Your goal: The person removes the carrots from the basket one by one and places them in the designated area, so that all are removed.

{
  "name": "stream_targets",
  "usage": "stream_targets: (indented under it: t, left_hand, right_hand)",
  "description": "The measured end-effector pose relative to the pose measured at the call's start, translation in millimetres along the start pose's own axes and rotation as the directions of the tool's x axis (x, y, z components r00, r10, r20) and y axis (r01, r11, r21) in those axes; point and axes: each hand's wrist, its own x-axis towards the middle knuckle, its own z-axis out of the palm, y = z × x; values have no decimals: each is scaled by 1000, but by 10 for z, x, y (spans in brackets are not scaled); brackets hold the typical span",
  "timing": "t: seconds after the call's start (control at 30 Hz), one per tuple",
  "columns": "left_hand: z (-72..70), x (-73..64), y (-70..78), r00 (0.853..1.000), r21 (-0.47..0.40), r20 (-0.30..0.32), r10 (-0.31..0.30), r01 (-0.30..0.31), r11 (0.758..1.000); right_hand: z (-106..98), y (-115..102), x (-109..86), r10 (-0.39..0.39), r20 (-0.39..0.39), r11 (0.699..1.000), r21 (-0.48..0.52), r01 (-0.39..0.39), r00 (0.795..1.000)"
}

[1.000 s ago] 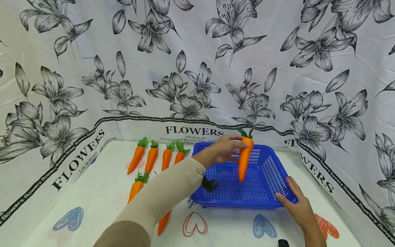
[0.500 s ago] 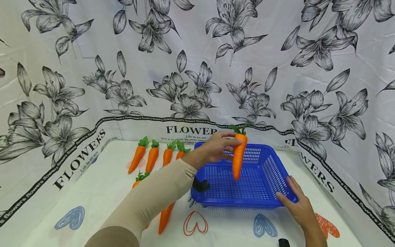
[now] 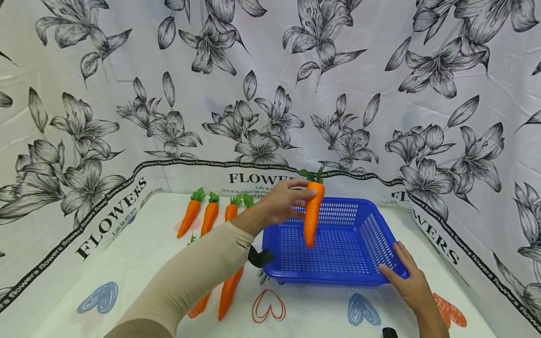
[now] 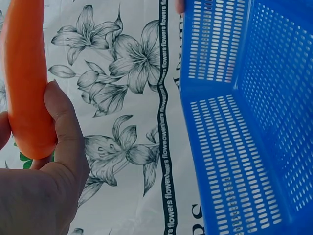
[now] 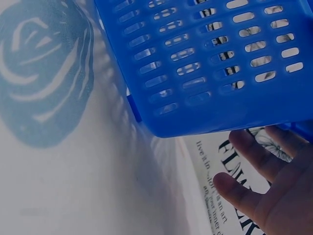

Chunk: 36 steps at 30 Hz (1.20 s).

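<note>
An orange carrot (image 3: 313, 213) with green leaves hangs tip down above the left part of a blue plastic basket (image 3: 323, 276). My left hand (image 3: 281, 202) holds it near its leafy top; thumb and fingers around that thick end show in the left wrist view, where the carrot (image 4: 29, 83) stands at the left edge. At the basket's right front corner is my right hand (image 3: 407, 281), gripping the rim with the thumb over it and fingers along the outer side. Seen from below in the right wrist view, fingers (image 5: 254, 154) lie beside the basket's wall (image 5: 195, 110).
Several carrots (image 3: 189, 218) lie in a row at the table's back left. More carrots (image 3: 230, 293) lie nearer, partly hidden by my left sleeve (image 3: 190, 277). A flower-printed curtain (image 3: 253, 112) rises behind the table. A small black object (image 3: 389, 332) shows at the bottom edge.
My left hand has moved left with the carrot, from over the basket's middle to its left part. The right hand and the basket stay in place.
</note>
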Motion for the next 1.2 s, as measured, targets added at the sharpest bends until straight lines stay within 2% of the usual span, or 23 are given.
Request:
stream_targets:
  t: [0.23, 0.73, 1.2]
  left_hand:
    - [-120, -129, 54, 1000, 22, 4, 6, -6, 1000]
    - [-353, -384, 161, 992, 28, -127, 15, -11, 1000]
    - [-622, -627, 228, 984, 28, -178, 28, -23, 999]
  right_hand:
    - [-14, -10, 4, 4, 4, 1000, -16, -4, 1000]
    - [-13, -7, 19, 3, 1, 1000, -31, -3, 1000]
    - [4, -29, 0, 45, 2, 998, -51, -45, 999]
